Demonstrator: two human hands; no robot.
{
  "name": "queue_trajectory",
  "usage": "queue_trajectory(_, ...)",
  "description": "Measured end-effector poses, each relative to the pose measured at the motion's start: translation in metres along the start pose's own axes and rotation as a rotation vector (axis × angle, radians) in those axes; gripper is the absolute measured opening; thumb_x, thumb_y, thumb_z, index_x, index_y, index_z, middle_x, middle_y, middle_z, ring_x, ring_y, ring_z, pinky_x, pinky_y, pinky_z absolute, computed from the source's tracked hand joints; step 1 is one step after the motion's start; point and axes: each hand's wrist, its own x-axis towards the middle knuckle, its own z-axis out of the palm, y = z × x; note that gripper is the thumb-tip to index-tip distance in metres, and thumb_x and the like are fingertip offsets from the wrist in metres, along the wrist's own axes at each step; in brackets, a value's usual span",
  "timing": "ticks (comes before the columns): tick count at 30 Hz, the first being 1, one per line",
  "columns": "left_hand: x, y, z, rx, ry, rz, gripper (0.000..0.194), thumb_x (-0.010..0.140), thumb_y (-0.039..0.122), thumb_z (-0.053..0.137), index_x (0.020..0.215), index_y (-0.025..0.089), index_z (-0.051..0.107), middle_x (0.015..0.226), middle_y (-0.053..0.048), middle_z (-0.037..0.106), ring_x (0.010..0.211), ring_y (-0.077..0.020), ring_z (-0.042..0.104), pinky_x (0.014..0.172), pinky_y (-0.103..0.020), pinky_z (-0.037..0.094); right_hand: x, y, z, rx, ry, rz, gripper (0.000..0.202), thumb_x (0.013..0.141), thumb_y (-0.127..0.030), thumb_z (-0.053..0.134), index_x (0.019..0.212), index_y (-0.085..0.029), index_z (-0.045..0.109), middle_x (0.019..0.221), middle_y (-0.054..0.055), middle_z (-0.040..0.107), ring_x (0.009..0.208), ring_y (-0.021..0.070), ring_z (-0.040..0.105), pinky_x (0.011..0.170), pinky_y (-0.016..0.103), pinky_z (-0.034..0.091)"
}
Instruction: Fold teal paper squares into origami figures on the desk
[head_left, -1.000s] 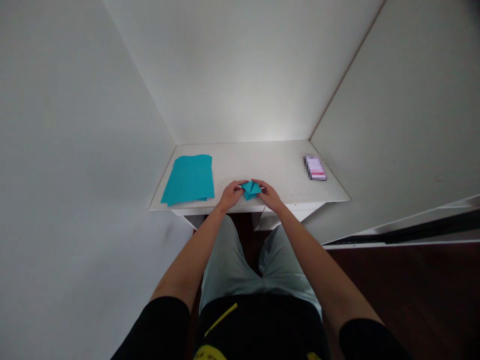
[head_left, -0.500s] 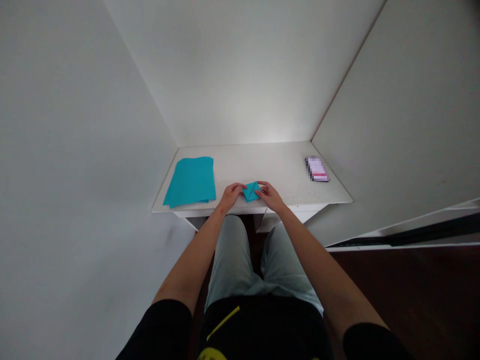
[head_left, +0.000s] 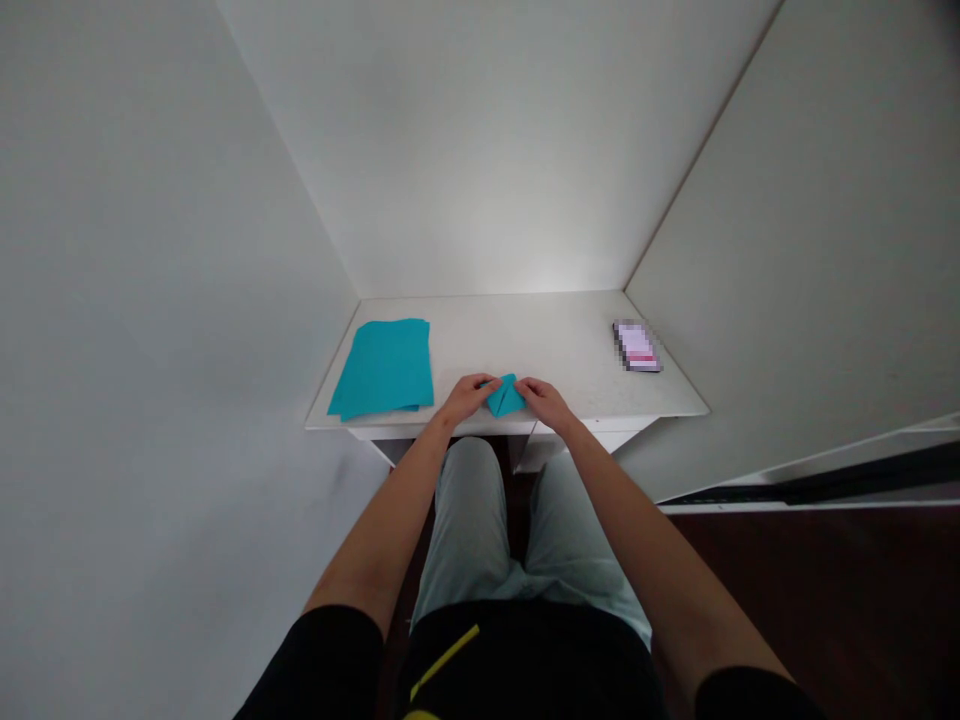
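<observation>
A small folded blue paper (head_left: 506, 398) is held at the front edge of the desk, with crease lines meeting near its middle. My left hand (head_left: 468, 396) grips its left side, the thumb lying on top. On the other side my right hand (head_left: 545, 400) pinches the upper right corner between thumb and fingers. The fingers beneath the paper are hidden. Left of my hands lies a stack of blue paper sheets (head_left: 384, 368), slightly fanned.
The white desk (head_left: 525, 335) stands in a corner between pale walls. A phone (head_left: 637, 346), its screen blurred out, rests near the right edge. My knees are under the front edge, beside a drawer (head_left: 574, 438).
My right hand has shifted its fingers from spread along the right side to a pinch at the corner. My left thumb lies further over the paper. The view has tilted slightly.
</observation>
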Motion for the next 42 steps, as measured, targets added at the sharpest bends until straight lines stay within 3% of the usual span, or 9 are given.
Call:
queue_trajectory(13,0.0,-0.009,-0.012,-0.386,0.398,-0.046,0.046,0.071,0.058,0.092,0.09,0.019,0.075,0.09,-0.003,0.078,0.095,-0.0206,0.073,0.101,-0.038,0.055,0.007,0.013,-0.002,0.478,0.493,-0.002,0.058,0.074,-0.081,0.077,0.086,-0.027,0.058,0.082,-0.002,0.063,0.078,0.0173,0.063,0.087,0.038,0.062)
queue_trajectory(17,-0.002,-0.011,-0.013,-0.473,0.373,-0.016,0.052,0.075,0.062,0.091,0.095,0.019,0.068,0.099,-0.007,0.078,0.1,-0.0215,0.076,0.108,-0.044,0.055,0.005,0.014,-0.009,0.495,0.537,-0.004,0.058,0.078,-0.081,0.074,0.09,-0.028,0.055,0.081,-0.004,0.061,0.073,0.0151,0.061,0.082,0.036,0.062)
queue_trajectory(21,-0.005,-0.009,-0.012,-0.44,0.402,-0.009,0.055,0.081,0.056,0.088,0.115,0.022,0.063,0.123,-0.012,0.074,0.113,-0.0244,0.075,0.109,-0.048,0.056,0.0,0.014,-0.024,0.371,0.448,-0.007,0.058,0.079,-0.081,0.074,0.091,-0.027,0.057,0.082,-0.002,0.064,0.073,0.017,0.062,0.075,0.035,0.061)
queue_trajectory(25,-0.017,0.007,-0.009,-0.045,0.374,0.101,0.071,0.085,0.056,0.085,0.142,0.026,0.055,0.146,-0.016,0.062,0.136,-0.0302,0.063,0.113,-0.05,0.051,-0.006,0.015,-0.034,0.317,0.362,-0.047,0.055,0.083,-0.08,0.073,0.092,-0.027,0.061,0.079,-0.001,0.065,0.072,0.0178,0.061,0.073,0.035,0.058)
queue_trajectory(30,-0.022,0.051,0.019,0.825,-0.027,0.324,0.096,0.072,0.065,0.094,0.152,0.029,0.054,0.16,-0.016,0.056,0.15,-0.0385,0.051,0.129,-0.058,0.028,-0.01,0.018,-0.035,0.325,0.347,-0.107,0.051,0.086,-0.077,0.073,0.097,-0.027,0.064,0.083,0.0,0.068,0.075,0.0184,0.061,0.074,0.035,0.056)
queue_trajectory(33,-0.009,0.07,0.041,1.093,-0.156,0.22,0.121,0.067,0.061,0.098,0.166,0.021,0.04,0.157,-0.023,0.059,0.144,-0.0422,0.057,0.125,-0.057,0.031,-0.011,0.018,-0.036,0.324,0.319,-0.113,0.051,0.086,-0.077,0.073,0.096,-0.028,0.063,0.083,0.0,0.067,0.076,0.0186,0.061,0.075,0.035,0.055)
queue_trajectory(35,0.001,0.073,0.047,1.139,-0.176,0.1,0.109,0.076,0.052,0.094,0.166,0.019,0.041,0.147,-0.022,0.068,0.134,-0.0403,0.066,0.117,-0.052,0.041,-0.012,0.017,-0.038,0.336,0.334,-0.111,0.051,0.087,-0.077,0.072,0.097,-0.028,0.062,0.081,-0.001,0.065,0.075,0.0185,0.059,0.073,0.035,0.054)
queue_trajectory(38,0.015,0.065,0.042,0.955,-0.157,0.009,0.061,0.086,0.036,0.086,0.143,0.025,0.066,0.123,-0.012,0.08,0.114,-0.0334,0.075,0.1,-0.041,0.052,-0.013,0.014,-0.038,0.361,0.354,-0.103,0.05,0.087,-0.075,0.073,0.102,-0.029,0.06,0.077,-0.003,0.061,0.071,0.0181,0.056,0.068,0.033,0.051)
queue_trajectory(42,0.024,0.047,0.024,0.525,-0.143,0.082,0.03,0.073,0.03,0.095,0.098,0.024,0.081,0.088,-0.005,0.08,0.09,-0.0303,0.076,0.088,-0.036,0.053,-0.012,0.014,-0.031,0.393,0.271,-0.047,0.067,0.072,-0.07,0.087,0.117,-0.03,0.059,0.095,0.0,0.072,0.072,0.0178,0.058,0.066,0.033,0.048)
